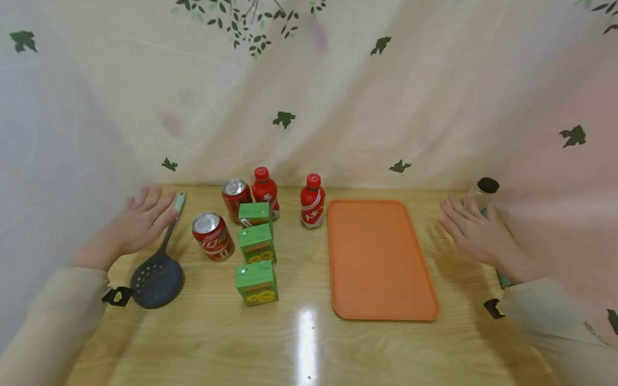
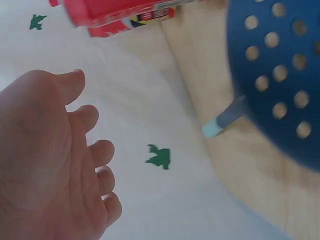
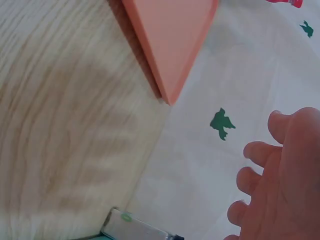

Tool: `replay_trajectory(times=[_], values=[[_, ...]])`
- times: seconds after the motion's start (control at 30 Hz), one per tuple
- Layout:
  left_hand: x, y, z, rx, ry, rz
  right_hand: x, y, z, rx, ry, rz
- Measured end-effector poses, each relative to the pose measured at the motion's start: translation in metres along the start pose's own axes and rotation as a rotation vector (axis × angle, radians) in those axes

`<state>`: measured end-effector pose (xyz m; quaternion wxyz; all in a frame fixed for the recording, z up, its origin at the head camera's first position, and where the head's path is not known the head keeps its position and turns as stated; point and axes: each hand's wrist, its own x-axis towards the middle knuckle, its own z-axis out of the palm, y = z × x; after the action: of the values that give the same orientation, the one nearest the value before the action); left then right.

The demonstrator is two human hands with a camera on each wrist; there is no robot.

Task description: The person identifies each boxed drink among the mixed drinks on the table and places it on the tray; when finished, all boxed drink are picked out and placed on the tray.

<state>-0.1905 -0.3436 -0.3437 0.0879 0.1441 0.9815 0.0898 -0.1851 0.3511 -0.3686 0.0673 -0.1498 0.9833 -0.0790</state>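
Note:
My left hand hovers above the left side of the table, fingers extended and holding nothing. Below it lies a dark slotted skimmer with a pale green handle end; its perforated head also shows in the left wrist view. On the right, my right hand is held up with its fingers extended, over a bottle with a black cap that it partly hides. Between the hands and nearer the right one, an orange tray lies flat on the table.
Two red soda cans stand right of the skimmer. Several green drink cartons form a column beside them. Two red bottles stand toward the back. A leaf-patterned cloth hangs behind the wooden table.

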Motion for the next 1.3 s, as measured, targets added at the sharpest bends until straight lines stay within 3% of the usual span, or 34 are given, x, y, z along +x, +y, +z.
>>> replay_trajectory(times=[0.1,0.2,0.4,0.57,0.67,0.8,1.07,1.3], values=[[-0.008,0.007,-0.015,0.006,0.02,0.001,-0.002,-0.002,-0.008,-0.022,0.032,-0.004],[-0.02,0.019,-0.025,-0.045,0.051,0.032,-0.004,-0.004,-0.012,-0.015,0.071,-0.033],[-0.041,0.043,-0.02,-0.274,0.073,0.14,-0.005,-0.002,-0.009,0.162,0.202,-0.222],[-0.054,0.065,-0.003,-0.445,0.086,0.223,-0.004,0.004,0.001,0.233,0.206,-0.311],[-0.057,0.076,0.012,-0.558,0.115,0.326,-0.001,0.007,0.008,0.284,0.169,-0.325],[-0.059,0.091,0.034,-0.725,0.147,0.451,0.003,0.012,0.021,0.432,0.1,-0.312],[-0.06,0.112,0.067,-0.92,0.162,0.483,0.013,0.022,0.055,0.645,0.087,-0.367],[-0.055,0.114,0.088,-0.99,0.148,0.551,0.017,0.027,0.066,0.634,0.022,-0.337]])
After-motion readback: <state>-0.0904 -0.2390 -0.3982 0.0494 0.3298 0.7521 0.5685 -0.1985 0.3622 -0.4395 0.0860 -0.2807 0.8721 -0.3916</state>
